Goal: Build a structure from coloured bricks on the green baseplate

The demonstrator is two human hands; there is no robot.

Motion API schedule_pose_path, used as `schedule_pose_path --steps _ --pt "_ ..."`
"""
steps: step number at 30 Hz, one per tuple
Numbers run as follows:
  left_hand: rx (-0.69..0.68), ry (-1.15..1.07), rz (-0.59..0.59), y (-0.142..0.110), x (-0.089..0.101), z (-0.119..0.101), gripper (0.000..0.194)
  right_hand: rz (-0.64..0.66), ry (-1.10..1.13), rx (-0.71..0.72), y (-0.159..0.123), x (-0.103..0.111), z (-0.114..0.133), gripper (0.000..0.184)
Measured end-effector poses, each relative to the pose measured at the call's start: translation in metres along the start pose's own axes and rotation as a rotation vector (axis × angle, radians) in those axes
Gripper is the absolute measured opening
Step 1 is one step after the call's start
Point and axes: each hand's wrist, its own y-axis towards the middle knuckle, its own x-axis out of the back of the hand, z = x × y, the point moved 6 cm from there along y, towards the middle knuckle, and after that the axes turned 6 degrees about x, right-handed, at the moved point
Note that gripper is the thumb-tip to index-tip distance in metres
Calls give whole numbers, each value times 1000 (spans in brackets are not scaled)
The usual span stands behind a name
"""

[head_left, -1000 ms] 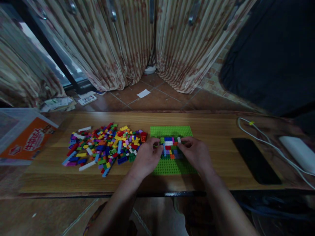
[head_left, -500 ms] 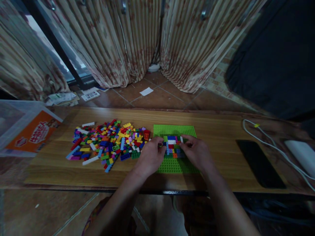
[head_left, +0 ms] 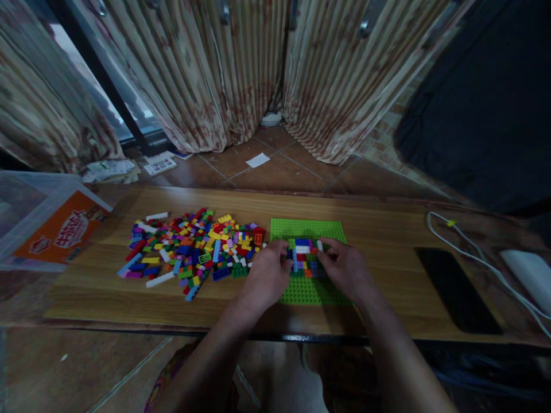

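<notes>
On a light green baseplate (head_left: 307,227) sits a flat patchwork of toy bricks (head_left: 303,258) in blue, white, red, purple, orange and other colours. My right hand (head_left: 346,267) is at the patchwork's right side, thumb and finger closed on a small white brick (head_left: 319,245). At the left side, my left hand (head_left: 267,272) is curled with thumb and fingertips close together beside the light blue edge. Whatever may be between those fingers is too dark and small to make out. Left of this hand spreads a pile of loose bricks (head_left: 185,250) in many colours.
Everything stands on a long wooden table (head_left: 383,229). A clear plastic box (head_left: 101,198) with an orange label is at its left end. To the right lie a black phone-like slab (head_left: 458,289), a white cable (head_left: 473,244) and a white device (head_left: 527,272).
The view has shifted slightly, so everything sits a little further right. Both hands stay at the sides of the patchwork, and the white brick is still at my right fingertips.
</notes>
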Motion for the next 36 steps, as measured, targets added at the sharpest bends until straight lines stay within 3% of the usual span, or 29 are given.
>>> schedule_pose_path --steps 36 --pt "-30 45 -47 -1 -5 4 33 3 16 50 3 1 -2 42"
